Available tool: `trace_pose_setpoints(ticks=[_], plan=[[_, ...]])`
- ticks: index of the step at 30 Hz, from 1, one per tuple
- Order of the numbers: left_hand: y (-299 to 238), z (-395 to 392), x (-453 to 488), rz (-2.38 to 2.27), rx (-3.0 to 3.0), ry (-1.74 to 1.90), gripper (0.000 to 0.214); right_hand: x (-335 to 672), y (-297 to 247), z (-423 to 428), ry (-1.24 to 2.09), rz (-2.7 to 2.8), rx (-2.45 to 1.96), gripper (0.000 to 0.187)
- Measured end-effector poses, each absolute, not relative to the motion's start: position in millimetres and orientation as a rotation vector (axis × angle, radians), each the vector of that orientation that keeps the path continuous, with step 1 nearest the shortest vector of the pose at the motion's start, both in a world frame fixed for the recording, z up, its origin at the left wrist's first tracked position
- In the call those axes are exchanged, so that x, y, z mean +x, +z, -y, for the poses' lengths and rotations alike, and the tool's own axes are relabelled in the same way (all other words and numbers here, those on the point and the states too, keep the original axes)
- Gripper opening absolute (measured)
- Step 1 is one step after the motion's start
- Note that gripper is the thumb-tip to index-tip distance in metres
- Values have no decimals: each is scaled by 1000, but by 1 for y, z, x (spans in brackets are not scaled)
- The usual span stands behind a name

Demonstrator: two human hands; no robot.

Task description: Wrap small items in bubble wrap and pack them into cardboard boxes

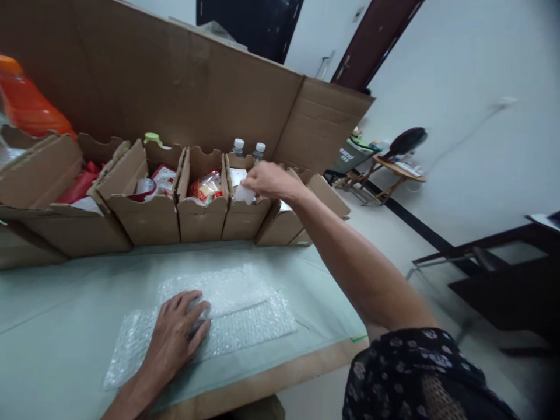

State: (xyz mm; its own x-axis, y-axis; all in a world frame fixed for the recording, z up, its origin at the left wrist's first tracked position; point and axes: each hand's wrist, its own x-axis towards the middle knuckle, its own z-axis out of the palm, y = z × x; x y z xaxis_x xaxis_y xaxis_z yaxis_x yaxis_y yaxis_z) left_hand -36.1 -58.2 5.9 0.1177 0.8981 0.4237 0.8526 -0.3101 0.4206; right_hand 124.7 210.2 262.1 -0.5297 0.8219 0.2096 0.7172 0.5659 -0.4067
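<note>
My left hand (177,332) lies flat, fingers spread, on a sheet of bubble wrap (245,318) spread on the pale green table top (65,326). My right hand (269,181) reaches out over a cardboard bin (242,219) in a row of bins. Its fingers pinch a small white packet (245,193) at the bin's rim. Two clear bottles with white caps (248,149) stand at the back of that bin.
Other cardboard bins (149,219) hold red and white packets. A tall cardboard wall (175,81) stands behind them. An orange object (26,102) is at far left. To the right, past the table's edge, are the floor, a small round table (396,169) and dark furniture (503,280).
</note>
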Motion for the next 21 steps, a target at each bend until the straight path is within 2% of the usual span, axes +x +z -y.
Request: trace_pose_setpoints(ticks=[3,5,9,12,15,17,18,21], plan=[[3,57,-35,-1779,2301,993,24,152,299,-172,127,2258,-1249,28],[8,57,-34,-1744,2263,1096,23,171,308,-141,145,2121,-1148,31],[35,61,-36,-1711,1933,1407,29,199,271,-96,806,1952,-877,31],[61,68,-39,-1622,1552,1422,40,204,221,-76,1291,1769,-806,24],[83,79,-35,-1460,1334,1389,64,197,182,-55,1515,1704,-830,20],[93,87,-25,-1518,1346,1379,74,189,167,-39,1505,1849,-875,16],[97,90,-19,-1587,1374,1363,76,185,163,-31,1454,1962,-894,20],[102,97,-2,-1764,1347,1302,80,174,160,-9,1296,2238,-873,58]])
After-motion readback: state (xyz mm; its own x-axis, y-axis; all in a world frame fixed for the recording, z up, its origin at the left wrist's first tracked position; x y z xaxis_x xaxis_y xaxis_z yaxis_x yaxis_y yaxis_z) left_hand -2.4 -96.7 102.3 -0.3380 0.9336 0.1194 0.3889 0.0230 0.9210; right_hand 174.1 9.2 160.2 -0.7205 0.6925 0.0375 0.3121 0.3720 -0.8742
